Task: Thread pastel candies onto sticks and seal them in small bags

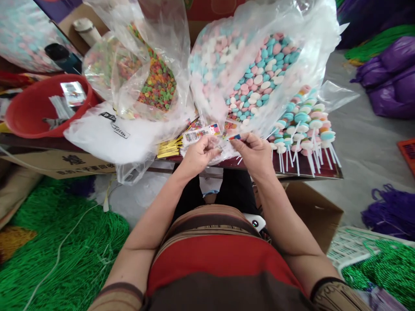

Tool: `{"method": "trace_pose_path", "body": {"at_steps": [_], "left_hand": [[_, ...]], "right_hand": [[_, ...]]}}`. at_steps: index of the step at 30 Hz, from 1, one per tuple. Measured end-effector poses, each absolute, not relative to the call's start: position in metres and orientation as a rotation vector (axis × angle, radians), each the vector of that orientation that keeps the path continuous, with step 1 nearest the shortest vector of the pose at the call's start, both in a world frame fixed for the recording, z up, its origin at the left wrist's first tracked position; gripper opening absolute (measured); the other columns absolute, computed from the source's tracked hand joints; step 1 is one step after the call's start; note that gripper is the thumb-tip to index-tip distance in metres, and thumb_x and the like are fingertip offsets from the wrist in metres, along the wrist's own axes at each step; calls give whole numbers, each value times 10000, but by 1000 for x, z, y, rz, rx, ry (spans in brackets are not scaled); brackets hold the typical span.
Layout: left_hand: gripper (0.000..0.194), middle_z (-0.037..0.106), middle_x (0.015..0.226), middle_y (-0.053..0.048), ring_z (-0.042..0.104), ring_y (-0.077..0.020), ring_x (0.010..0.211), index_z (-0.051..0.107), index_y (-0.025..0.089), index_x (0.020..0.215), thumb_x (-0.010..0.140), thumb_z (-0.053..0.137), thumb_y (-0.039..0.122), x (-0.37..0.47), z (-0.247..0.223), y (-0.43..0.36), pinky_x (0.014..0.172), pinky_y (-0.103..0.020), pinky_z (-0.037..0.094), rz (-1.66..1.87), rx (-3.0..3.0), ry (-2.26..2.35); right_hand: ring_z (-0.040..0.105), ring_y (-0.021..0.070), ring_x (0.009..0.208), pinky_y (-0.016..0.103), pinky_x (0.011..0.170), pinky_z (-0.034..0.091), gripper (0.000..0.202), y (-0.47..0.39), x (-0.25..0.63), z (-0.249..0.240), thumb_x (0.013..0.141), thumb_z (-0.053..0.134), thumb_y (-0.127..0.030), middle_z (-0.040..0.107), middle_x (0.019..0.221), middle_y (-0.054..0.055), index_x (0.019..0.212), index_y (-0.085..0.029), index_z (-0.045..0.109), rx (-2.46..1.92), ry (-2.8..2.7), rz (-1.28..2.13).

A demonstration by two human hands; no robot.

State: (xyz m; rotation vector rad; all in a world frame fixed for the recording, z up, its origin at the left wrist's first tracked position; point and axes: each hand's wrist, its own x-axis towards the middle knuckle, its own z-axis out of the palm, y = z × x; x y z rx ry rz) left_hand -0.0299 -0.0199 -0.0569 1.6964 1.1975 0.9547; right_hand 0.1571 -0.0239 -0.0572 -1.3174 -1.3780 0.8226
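My left hand is closed in a pinch over crinkled clear film near the table's front edge; what its fingertips grip is too unclear to make out. Facing it, my right hand pinches a small plastic wrapper with a blue and red printed edge. Just beyond my left hand lie printed packets and a bundle of yellow ties. Candy skewers on white sticks are piled to the right of my right hand. An open bag of pink, blue and white candies stands behind both hands.
A clear bag of colourful ring candies and a white plastic bag lie left of centre. Farther left is a red basin. Green strands cover the floor at left; a cardboard box stands below right.
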Motion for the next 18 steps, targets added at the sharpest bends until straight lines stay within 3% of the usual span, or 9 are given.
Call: {"method": "trace_pose_path", "body": {"at_steps": [4,8,11,14,18], "left_hand": [[341,613,667,25,528,-129,634,612,200,772,868,658,524,-32,-60,-33,640,-260,420,913,1549,1251],[537,471,534,35,431,-124,535,477,221,637,892,551,688,-31,-62,-36,555,-277,345,940,1540,1265],[542,448,534,50,395,-115,497,519,227,715,865,552,747,-29,-64,-40,506,-264,320,929,1433,1198],[484,556,598,45,426,-111,504,650,226,910,825,643,702,-28,-64,-42,504,-248,328,895,1416,1162],[396,587,615,18,480,-128,585,666,209,726,854,661,584,-26,-62,-39,597,-262,384,982,1598,1234]], "right_hand": [[462,127,621,275,625,422,428,-40,156,-61,843,688,-599,525,618,-36,686,-220,565,-1413,-1380,757],[415,124,574,271,576,371,587,-49,152,-55,916,507,-730,453,552,-28,611,-232,454,-1472,-1450,673],[340,114,537,278,546,320,685,-49,149,-56,923,400,-801,351,500,-30,543,-233,349,-1513,-1435,539],[313,102,514,281,526,297,739,-47,148,-58,914,377,-829,328,476,-26,494,-223,332,-1514,-1418,469],[303,89,494,272,499,273,764,-47,152,-55,909,405,-826,315,463,-28,464,-212,309,-1487,-1481,497]]}}
